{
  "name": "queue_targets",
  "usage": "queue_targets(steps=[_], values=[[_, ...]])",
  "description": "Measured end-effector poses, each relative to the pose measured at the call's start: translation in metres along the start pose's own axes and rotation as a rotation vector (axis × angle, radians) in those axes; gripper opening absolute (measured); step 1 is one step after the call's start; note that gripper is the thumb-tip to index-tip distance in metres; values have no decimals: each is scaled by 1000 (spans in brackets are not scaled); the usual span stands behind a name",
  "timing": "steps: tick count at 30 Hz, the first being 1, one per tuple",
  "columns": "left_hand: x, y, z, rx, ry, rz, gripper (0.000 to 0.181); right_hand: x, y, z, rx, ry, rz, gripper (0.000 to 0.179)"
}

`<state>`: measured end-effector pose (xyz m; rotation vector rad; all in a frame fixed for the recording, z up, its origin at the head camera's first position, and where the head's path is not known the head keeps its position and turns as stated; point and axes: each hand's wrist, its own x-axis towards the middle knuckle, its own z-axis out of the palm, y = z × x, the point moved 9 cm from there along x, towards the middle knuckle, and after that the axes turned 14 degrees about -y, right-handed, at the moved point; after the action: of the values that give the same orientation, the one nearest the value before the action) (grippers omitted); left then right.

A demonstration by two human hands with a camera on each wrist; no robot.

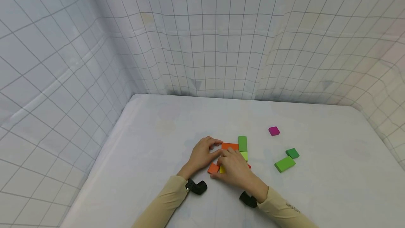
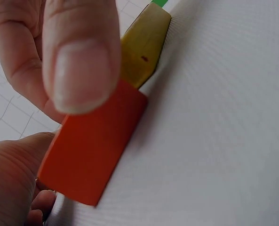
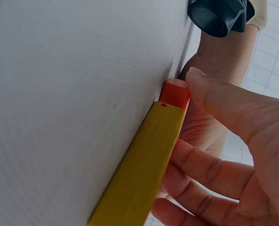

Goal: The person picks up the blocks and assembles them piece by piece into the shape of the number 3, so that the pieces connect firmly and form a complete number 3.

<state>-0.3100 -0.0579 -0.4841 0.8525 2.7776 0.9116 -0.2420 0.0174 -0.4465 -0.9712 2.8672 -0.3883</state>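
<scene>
Colored blocks lie together on the white table. My right hand pinches a small orange block at the near left of the group, with its thumb close up in the left wrist view on the orange block. Beside it is a yellow block, mostly covered by the right hand in the head view. My left hand is bent at the group's left side. Its index fingertip is at the end of a long orange block; the thumb tip is hidden behind the right hand.
A green block and a lime block form the group's right side; a bit of red shows below. Apart to the right lie a magenta block, a dark green block and a light green block.
</scene>
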Motion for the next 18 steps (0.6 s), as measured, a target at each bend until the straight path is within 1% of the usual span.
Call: queue_targets(steps=[5, 8, 12, 15, 18], values=[[-1, 2, -2, -9, 17, 28, 31, 1, 0, 0, -3, -1, 6, 34], [-2, 2, -3, -10, 25, 34, 31, 2, 0, 0, 4, -13, 9, 34], [-2, 2, -3, -21, 26, 45, 32, 0, 0, -3, 43, -12, -7, 34], [-3, 3, -3, -39, 21, 53, 33, -5, 3, -15, 67, 14, -26, 33], [-3, 3, -3, -48, 20, 56, 33, -10, 16, -35, 79, 37, -23, 23]])
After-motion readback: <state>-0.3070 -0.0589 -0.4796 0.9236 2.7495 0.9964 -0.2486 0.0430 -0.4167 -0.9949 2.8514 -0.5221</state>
